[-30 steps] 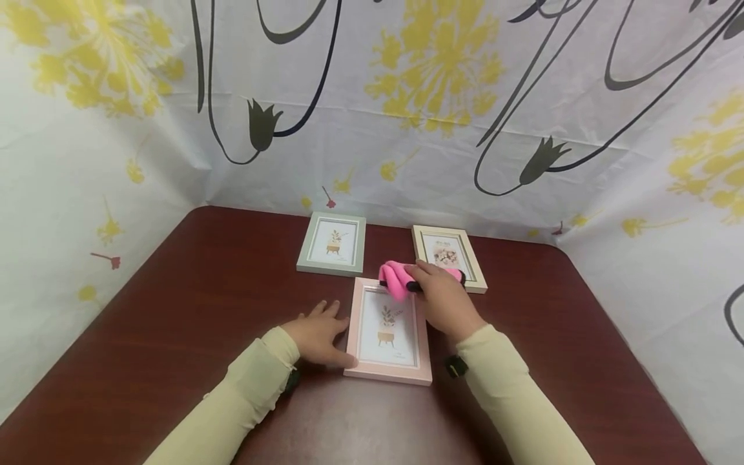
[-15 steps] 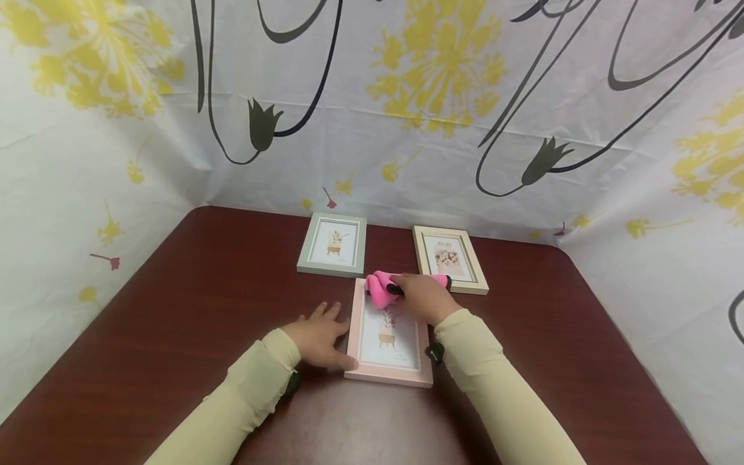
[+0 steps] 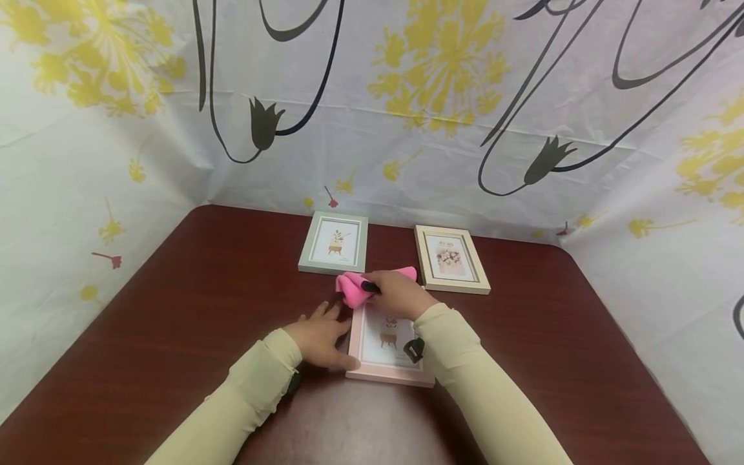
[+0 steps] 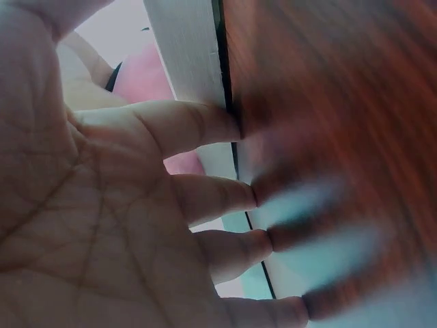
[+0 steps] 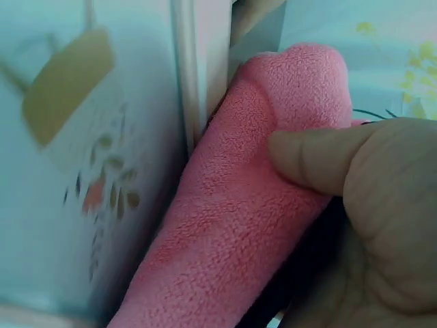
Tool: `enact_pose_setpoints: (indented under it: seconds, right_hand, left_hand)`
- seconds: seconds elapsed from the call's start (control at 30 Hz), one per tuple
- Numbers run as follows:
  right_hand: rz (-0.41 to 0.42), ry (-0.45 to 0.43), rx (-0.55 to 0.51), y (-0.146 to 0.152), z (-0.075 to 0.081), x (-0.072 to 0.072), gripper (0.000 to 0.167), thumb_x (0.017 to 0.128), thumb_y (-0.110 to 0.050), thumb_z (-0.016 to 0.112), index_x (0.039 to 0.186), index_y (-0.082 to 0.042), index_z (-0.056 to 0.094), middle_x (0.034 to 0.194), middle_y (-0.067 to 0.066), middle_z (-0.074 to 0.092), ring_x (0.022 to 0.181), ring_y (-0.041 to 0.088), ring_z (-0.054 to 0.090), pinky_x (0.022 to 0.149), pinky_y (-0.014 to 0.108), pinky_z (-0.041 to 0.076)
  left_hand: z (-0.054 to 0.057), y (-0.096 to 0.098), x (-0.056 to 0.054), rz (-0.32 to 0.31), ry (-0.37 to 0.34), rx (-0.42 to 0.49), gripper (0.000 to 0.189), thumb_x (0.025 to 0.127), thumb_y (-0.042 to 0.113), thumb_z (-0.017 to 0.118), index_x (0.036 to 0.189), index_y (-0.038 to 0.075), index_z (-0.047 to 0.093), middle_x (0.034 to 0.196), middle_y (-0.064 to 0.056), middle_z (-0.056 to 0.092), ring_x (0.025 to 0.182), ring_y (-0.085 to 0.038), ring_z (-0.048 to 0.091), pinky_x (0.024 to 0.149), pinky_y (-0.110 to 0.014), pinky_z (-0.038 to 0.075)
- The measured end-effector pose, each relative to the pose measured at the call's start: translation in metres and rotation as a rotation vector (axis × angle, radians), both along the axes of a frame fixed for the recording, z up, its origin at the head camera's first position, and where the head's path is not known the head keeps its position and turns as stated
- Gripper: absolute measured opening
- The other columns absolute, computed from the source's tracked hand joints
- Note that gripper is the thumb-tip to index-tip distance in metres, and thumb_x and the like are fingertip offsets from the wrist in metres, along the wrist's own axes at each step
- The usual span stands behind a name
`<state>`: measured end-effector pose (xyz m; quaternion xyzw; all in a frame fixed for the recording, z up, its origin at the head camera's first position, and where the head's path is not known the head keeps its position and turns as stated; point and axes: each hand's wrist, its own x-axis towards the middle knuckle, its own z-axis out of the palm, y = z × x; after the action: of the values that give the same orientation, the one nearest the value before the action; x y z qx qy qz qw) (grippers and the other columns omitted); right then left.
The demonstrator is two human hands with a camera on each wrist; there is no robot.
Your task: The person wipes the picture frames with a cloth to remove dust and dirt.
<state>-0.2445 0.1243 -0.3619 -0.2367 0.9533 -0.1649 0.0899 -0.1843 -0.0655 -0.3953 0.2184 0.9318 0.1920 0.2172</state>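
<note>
A pink picture frame (image 3: 388, 374) lies flat on the dark red-brown table, with a plant drawing behind its pane. My left hand (image 3: 320, 337) rests at its left side, thumb on the lower left corner and the other fingers spread; in the left wrist view the fingertips (image 4: 246, 195) touch the table. My right hand (image 3: 398, 294) grips a folded pink cloth (image 3: 351, 289) with dark edging over the frame's top left corner, hiding the upper part. From the right wrist view, the thumb presses on the fuzzy cloth (image 5: 225, 191) close beside the pane (image 5: 48, 205).
Behind the pink frame lie a pale green picture frame (image 3: 303, 252) on the left and a cream picture frame (image 3: 482, 274) on the right. A white sheet (image 3: 325, 174) with yellow and grey flower prints surrounds the table (image 3: 232, 271) at the back and sides.
My right hand has slid the pink cloth leftward across the top of the pink frame, from its right part to the left corner. My left hand has stayed in place.
</note>
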Motion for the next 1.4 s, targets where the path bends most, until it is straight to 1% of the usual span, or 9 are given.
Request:
enact_pose_setpoints:
  seconds: [0.13,0.33,0.43,0.6,0.7,0.87,1.13,1.3,1.4]
  right_hand:
    - [-0.059,0.072,0.12,0.017,0.0,0.002,0.047,0.092,-0.011,0.068,0.139,-0.01,0.059,0.133,0.011,0.062,0.121,0.027,0.059,0.103,0.05,0.043]
    - [-0.219,0.142,0.295,0.047,0.003,0.002,0.041,0.095,-0.01,0.061,0.135,-0.013,0.063,0.128,0.014,0.065,0.122,0.037,0.057,0.099,0.08,0.021]
    - [-0.221,0.16,0.308,0.049,0.003,0.001,0.038,0.095,-0.007,0.059,0.132,-0.012,0.066,0.121,0.015,0.068,0.115,0.037,0.061,0.099,0.077,0.026]
    - [-0.091,0.15,0.216,0.03,-0.003,0.0,0.038,0.095,-0.005,0.062,0.133,-0.007,0.064,0.123,0.015,0.067,0.114,0.032,0.063,0.099,0.054,0.045]
    - [-0.012,0.088,0.09,0.014,-0.003,0.0,0.043,0.095,-0.006,0.064,0.137,-0.007,0.06,0.128,0.014,0.065,0.118,0.029,0.061,0.103,0.043,0.044]
    - [0.012,0.03,-0.054,-0.003,-0.003,0.001,0.042,0.097,-0.008,0.063,0.138,-0.012,0.061,0.126,0.01,0.065,0.116,0.024,0.061,0.104,0.041,0.043]
    - [-0.082,0.153,0.133,0.016,-0.006,0.005,0.045,0.095,-0.006,0.063,0.139,-0.013,0.06,0.133,0.013,0.06,0.12,0.032,0.059,0.102,0.046,0.045]
    - [-0.174,0.17,0.212,0.038,-0.003,0.004,0.045,0.093,-0.006,0.065,0.137,-0.012,0.061,0.13,0.017,0.061,0.115,0.037,0.061,0.095,0.051,0.049]
    - [-0.181,0.191,0.241,0.04,-0.003,0.003,0.043,0.093,-0.006,0.064,0.136,-0.012,0.063,0.127,0.017,0.063,0.114,0.037,0.061,0.093,0.051,0.05]
  left_hand:
    - [0.0,0.001,0.001,0.008,-0.002,-0.005,0.09,0.081,0.059,0.071,0.151,0.008,0.043,0.161,-0.023,0.019,0.148,-0.045,0.01,0.109,-0.07,0.019]
    - [0.001,0.002,0.003,0.024,-0.014,-0.002,0.09,0.081,0.057,0.072,0.15,0.007,0.044,0.161,-0.022,0.018,0.148,-0.043,0.009,0.11,-0.068,0.018]
    - [0.002,0.002,0.003,0.026,-0.015,0.0,0.09,0.081,0.057,0.072,0.15,0.006,0.044,0.161,-0.022,0.018,0.149,-0.043,0.009,0.11,-0.069,0.018]
    - [0.003,0.002,0.003,0.019,-0.016,0.0,0.09,0.082,0.058,0.071,0.15,0.006,0.044,0.161,-0.023,0.018,0.148,-0.044,0.009,0.109,-0.07,0.018]
    - [0.003,0.001,0.002,0.009,-0.012,-0.002,0.09,0.082,0.058,0.071,0.15,0.006,0.043,0.161,-0.023,0.018,0.148,-0.045,0.008,0.109,-0.071,0.018]
    - [0.001,0.001,0.001,-0.007,-0.001,-0.016,0.089,0.082,0.06,0.069,0.151,0.009,0.043,0.161,-0.022,0.02,0.147,-0.048,0.008,0.107,-0.072,0.019]
    - [0.002,0.002,0.001,0.002,-0.008,-0.016,0.09,0.083,0.059,0.07,0.15,0.006,0.043,0.161,-0.024,0.017,0.148,-0.046,0.008,0.108,-0.072,0.018]
    - [0.001,0.003,0.001,0.018,-0.02,-0.013,0.09,0.082,0.058,0.071,0.15,0.006,0.044,0.162,-0.023,0.017,0.148,-0.044,0.008,0.109,-0.071,0.018]
    - [0.001,0.003,0.001,0.02,-0.023,-0.015,0.09,0.082,0.058,0.071,0.15,0.006,0.044,0.162,-0.022,0.017,0.148,-0.044,0.008,0.109,-0.07,0.018]
